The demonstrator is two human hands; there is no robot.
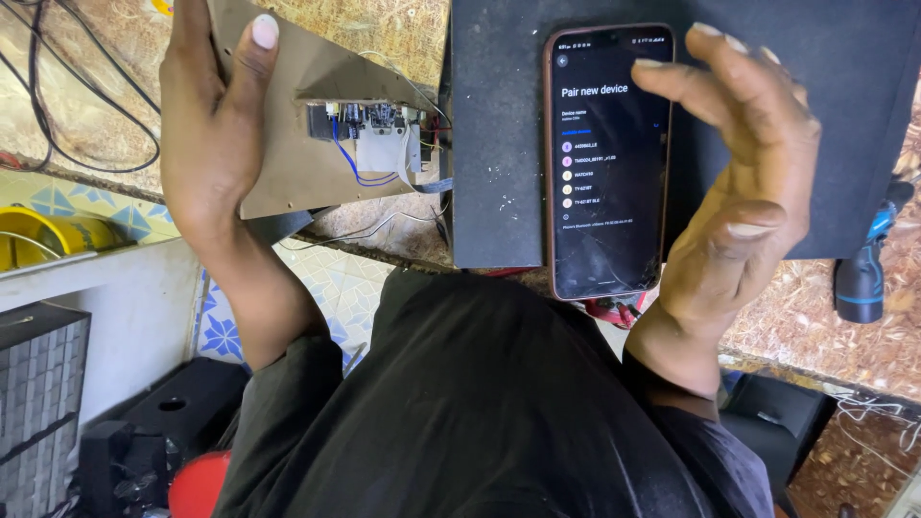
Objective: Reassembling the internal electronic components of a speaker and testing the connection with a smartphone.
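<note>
My left hand grips a thin brown panel by its left edge, thumb pressed on its face. A small circuit module with blue and white wires is fixed to the panel's right part. My right hand holds a dark smartphone upright from its right side, fingers curled over the top corner. The phone's cracked screen is lit and shows a list on a black background. Behind the phone lies a flat black slab on the chipboard bench.
A blue and black power tool rests at the right on the chipboard bench. Black cables loop at the top left. A yellow container, a grey grille box, black boxes and a red object sit lower left.
</note>
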